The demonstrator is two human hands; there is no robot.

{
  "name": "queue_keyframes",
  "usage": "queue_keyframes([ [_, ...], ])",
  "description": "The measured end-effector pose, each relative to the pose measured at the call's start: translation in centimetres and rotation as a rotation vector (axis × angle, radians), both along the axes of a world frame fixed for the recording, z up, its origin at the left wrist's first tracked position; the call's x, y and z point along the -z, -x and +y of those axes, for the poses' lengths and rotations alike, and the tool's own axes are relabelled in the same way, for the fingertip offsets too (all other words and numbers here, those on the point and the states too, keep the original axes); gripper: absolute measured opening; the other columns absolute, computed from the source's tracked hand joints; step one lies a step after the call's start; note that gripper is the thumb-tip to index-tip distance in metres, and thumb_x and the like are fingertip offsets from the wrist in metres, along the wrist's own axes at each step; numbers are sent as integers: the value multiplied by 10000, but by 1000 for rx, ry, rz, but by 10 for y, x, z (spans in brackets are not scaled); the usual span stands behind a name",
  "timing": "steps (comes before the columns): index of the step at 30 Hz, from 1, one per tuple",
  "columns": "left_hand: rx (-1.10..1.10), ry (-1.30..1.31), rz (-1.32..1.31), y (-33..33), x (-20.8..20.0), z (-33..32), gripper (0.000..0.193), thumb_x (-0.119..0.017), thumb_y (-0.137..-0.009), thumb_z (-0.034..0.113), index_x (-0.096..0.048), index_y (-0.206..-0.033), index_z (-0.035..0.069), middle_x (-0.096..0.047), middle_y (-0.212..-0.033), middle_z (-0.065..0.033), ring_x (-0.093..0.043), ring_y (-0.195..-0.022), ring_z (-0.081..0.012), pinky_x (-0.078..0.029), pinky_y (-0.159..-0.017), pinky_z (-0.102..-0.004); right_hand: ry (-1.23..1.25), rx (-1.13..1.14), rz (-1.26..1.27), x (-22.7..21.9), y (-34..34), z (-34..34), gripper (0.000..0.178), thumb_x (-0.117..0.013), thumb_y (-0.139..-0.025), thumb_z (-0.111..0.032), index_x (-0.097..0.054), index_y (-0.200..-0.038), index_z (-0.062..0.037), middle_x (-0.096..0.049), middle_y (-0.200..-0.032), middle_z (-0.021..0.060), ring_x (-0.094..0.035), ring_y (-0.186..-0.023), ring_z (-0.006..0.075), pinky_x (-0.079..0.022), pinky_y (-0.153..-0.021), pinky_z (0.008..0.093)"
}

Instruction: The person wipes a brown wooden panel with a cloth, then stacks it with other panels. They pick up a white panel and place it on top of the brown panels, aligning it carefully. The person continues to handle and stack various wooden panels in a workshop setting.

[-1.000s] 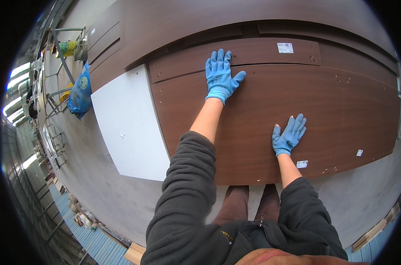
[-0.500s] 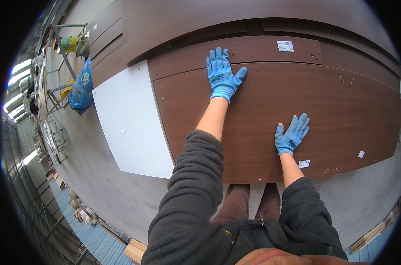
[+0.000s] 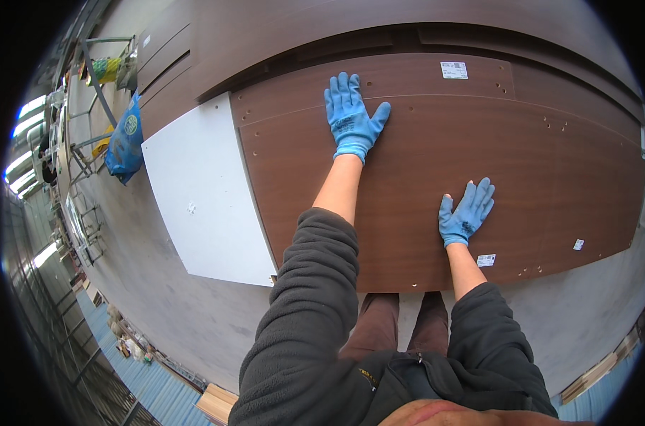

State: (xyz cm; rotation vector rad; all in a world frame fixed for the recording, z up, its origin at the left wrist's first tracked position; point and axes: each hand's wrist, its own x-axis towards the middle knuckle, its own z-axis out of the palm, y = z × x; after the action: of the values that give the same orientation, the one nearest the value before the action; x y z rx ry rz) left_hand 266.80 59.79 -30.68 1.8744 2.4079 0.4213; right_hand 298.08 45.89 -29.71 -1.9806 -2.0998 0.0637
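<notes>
left hand (image 3: 351, 121) flat, spread, far edge of brown panel (image 3: 550, 177) | right hand (image 3: 467, 215) flat, spread, near edge

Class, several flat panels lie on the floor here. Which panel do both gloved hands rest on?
The large brown panel nearest the person: left hand and right hand lie flat on it. The white panel beside it is untouched.

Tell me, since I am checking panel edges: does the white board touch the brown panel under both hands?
Touching. The head view shows the white board with its right edge flush against the brown panel, no gap visible between them.
</notes>
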Motion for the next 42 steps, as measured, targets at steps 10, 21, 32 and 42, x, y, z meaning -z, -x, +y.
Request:
queue_keyframes([
  [10, -43, -3, 12, -3, 0, 0, 1056, -647, -911, 713, -345, -1657, 30, -271, -1747, -203, -181, -1644, -358, -93, -1356, -486, 23, 28, 6, 0, -1, 1, 645, -615, -978, -512, -575, -1412, -37, -357, -1690, 242, -280, -1589, 472, -244, -1266, 638],
  [21, -65, -28, -8, -2, 1, -1, 1076, -652, -894, 732, -357, -1650, 25, -282, -1745, -201, -185, -1644, -355, -101, -1355, -489, -6, 12, -6, 2, 0, 2, 640, -615, -973, -505, -578, -1407, -36, -357, -1685, 252, -271, -1592, 471, -243, -1263, 645],
  [32, 26, -233, -58, 0, -25, -31, 866, -679, -947, 586, -494, -1562, 5, -433, -1664, -225, -324, -1582, -429, -249, -1288, -543, 36, 22, 23, -6, -1, 0, 658, -624, -956, -474, -573, -1431, -23, -309, -1708, 281, -247, -1603, 471, -202, -1286, 627],
  [42, -101, 148, -248, -51, -129, -463, 709, -731, -959, 366, -535, -1529, -7, -481, -1619, -254, -400, -1535, -457, -336, -1241, -547, 149, -19, -6, -20, -14, -8, 726, -639, -949, -503, -519, -1502, -47, -333, -1700, 273, -279, -1589, 461, -224, -1290, 586],
])
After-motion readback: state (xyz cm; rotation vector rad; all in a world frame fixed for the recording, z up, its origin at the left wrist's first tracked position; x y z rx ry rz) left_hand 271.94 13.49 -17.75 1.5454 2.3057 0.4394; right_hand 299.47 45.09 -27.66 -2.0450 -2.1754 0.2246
